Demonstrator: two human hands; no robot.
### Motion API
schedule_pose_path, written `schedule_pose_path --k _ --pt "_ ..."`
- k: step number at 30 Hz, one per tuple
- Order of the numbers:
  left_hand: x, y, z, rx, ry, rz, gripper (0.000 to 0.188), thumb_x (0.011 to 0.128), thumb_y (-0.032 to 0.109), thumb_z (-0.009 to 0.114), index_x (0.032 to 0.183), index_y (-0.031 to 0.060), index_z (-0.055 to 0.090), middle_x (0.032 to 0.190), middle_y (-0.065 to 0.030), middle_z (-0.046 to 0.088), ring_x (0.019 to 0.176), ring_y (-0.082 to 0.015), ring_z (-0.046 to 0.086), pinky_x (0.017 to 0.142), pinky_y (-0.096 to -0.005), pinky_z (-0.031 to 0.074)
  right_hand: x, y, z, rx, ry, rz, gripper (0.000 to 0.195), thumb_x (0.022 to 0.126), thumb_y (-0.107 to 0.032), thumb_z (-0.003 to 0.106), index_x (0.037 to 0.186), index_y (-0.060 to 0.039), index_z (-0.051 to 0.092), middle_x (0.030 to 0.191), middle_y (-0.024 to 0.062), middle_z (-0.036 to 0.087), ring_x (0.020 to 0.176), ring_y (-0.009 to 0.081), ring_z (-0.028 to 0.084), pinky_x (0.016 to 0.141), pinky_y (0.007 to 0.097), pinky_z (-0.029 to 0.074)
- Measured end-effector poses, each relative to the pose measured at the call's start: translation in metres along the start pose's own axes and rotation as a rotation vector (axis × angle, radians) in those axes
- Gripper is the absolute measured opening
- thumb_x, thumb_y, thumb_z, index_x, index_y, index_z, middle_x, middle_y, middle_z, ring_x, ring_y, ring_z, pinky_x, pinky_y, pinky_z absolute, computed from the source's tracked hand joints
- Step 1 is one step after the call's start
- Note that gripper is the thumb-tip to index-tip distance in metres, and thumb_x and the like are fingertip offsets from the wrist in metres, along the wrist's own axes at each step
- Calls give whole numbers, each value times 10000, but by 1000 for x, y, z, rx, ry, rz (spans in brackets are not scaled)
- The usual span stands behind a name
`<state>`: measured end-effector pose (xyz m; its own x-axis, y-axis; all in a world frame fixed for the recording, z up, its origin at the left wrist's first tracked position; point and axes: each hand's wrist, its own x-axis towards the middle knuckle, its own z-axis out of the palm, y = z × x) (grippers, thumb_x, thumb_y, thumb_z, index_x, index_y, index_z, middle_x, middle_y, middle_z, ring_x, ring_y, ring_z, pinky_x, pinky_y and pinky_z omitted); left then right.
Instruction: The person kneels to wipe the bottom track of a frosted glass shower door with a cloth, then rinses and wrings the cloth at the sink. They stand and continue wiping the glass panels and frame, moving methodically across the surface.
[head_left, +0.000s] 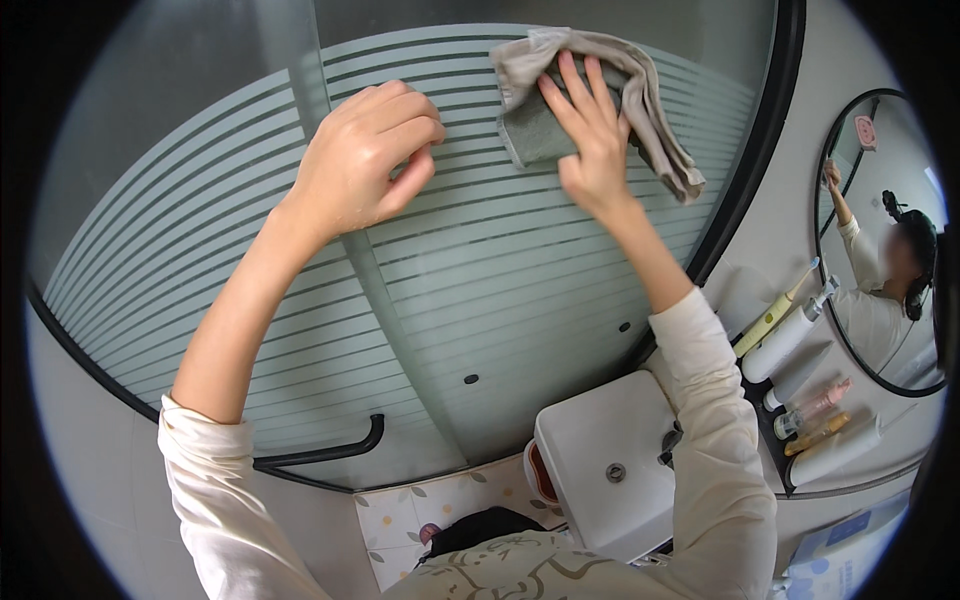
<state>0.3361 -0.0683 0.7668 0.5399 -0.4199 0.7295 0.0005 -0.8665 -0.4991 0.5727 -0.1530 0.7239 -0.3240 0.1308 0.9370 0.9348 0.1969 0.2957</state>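
Note:
My right hand (596, 154) lies spread over a folded grey-beige cloth (525, 131), holding it against a glass shower screen (480, 300) with frosted horizontal stripes. A loose fold of the cloth hangs to the right of the fingers. To the left, my left hand (364, 161) is raised in front of the glass with its fingers curled in and the thumb near the index finger. Nothing shows in it, though the palm is hidden; small water drops seem to sit on its wrist. I cannot tell whether it touches the glass.
Below right is a white washbasin (600, 435) with a drain. A black wall shelf (776, 450) holds an electric toothbrush (772, 315) and several bottles. A round mirror (877, 240) hangs beside it. A black handle (322, 454) juts from the screen above patterned floor tiles (390, 514).

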Motion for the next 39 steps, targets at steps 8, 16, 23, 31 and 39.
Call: schedule_pose_path --k 8,16,23,31,39 --pt "-1 -1 4 20 16 16 115 584 -22 555 684 25 524 722 -49 532 673 -214 503 565 -310 428 -187 -67 24 229 -307 158 501 617 -55 424 1091 42 556 1197 227 481 1168 458 365 1002 516 221" --pt "1 -1 2 10 -21 10 120 568 -12 559 672 35 520 708 -50 520 655 -225 496 546 -317 422 -241 -55 -15 334 -231 264 547 605 -16 429 1143 55 498 1234 224 453 1208 427 342 1012 523 181" --pt "-5 2 -3 13 -62 -8 136 538 -18 557 657 33 517 717 -56 532 657 -231 508 547 -318 425 -25 49 -51 101 146 109 564 630 -41 366 1167 109 451 1295 264 375 1268 393 270 1057 431 164" --pt "-7 -1 -2 -6 -67 5 105 574 16 573 667 51 539 698 -36 522 658 -206 504 562 -308 426 48 105 -36 -133 214 190 620 579 1 346 1177 -18 510 1335 147 384 1299 308 243 1060 405 160" --pt "-6 -1 0 -23 -63 7 60 592 44 584 628 54 538 664 -41 511 679 -204 506 583 -311 421 -157 60 -8 -130 160 545 510 619 -1 380 1108 53 512 1209 262 446 1209 412 325 1057 426 164"
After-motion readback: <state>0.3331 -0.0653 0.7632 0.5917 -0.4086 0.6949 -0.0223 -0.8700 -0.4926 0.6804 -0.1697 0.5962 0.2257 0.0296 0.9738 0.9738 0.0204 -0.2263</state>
